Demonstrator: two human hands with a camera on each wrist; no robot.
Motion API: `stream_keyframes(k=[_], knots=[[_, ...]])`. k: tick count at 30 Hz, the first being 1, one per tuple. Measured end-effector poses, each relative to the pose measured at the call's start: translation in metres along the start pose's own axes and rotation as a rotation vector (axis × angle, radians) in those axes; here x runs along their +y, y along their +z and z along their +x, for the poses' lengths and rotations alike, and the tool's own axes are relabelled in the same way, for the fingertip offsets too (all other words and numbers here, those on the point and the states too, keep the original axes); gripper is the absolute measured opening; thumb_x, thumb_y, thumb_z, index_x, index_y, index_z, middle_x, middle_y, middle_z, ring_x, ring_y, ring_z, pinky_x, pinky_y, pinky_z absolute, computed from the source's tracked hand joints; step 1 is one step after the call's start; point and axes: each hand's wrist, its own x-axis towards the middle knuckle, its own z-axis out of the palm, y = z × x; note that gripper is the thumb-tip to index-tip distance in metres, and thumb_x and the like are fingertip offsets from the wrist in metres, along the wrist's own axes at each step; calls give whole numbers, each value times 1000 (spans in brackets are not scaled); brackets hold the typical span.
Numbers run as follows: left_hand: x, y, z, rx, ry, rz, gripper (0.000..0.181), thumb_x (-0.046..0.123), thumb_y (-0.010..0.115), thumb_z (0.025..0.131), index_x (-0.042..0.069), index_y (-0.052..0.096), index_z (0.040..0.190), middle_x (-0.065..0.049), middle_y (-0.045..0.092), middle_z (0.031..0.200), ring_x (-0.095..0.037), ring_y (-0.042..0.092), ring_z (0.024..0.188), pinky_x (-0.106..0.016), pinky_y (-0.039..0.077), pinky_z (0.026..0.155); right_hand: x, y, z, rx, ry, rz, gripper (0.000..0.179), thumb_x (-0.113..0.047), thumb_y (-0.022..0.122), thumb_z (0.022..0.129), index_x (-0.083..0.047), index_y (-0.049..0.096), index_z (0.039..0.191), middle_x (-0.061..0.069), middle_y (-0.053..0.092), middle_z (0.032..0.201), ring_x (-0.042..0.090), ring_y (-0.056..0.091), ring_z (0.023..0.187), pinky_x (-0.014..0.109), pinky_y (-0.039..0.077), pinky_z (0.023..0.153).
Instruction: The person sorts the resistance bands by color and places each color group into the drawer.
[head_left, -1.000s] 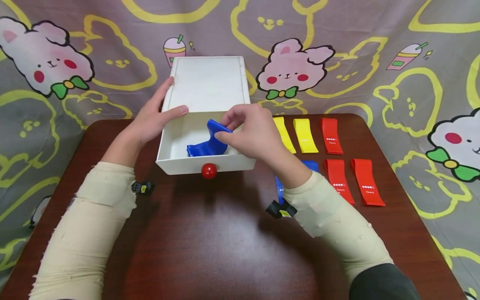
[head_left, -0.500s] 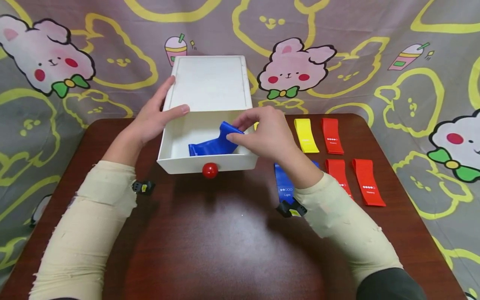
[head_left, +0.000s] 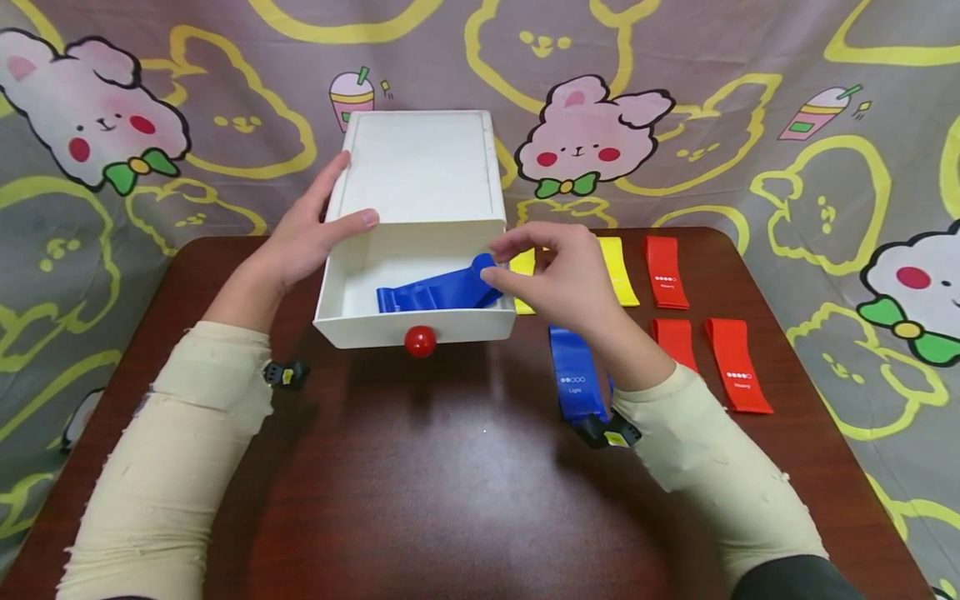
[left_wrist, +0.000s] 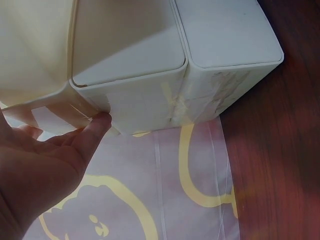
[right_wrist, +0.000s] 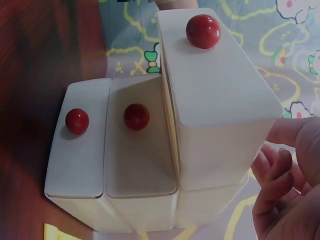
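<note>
I had the left hand (head_left: 300,237) spread straight-fingered along the side of the white box (head_left: 420,167), thumb on its top edge. The blue band (head_left: 435,292) lay in the open drawer (head_left: 367,332), one end curled up at the right hand (head_left: 566,271), but honestly I couldn't tell if that was pinching it.

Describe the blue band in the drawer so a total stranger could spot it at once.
On the brown table, a white drawer unit has its top drawer pulled open. Inside, behind the red knob, is a blue band. It's the only band visible there; the other bands, blue, yellow and red, lie on the table to the right.
</note>
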Motion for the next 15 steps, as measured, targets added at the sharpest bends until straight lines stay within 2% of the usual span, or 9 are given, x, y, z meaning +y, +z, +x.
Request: stream_keyframes(k=[9,15], knots=[[1,0,0,1,-7,5,90,48,65,92,42,6,160,-5,16,164,-38,40,129,-59,41,100,21,-12,-10,63,-34,157,25,-21,82,85,-11,77,107,-1,72,96,24,45,50,29,37,42],[1,0,0,-2,-8,5,90,48,65,92,42,6,160,-6,16,163,-38,40,129,-60,41,100,47,-19,-21,49,18,192,28,-13,81,85,-7,75,112,5,72,102,24,41,49,26,34,42]])
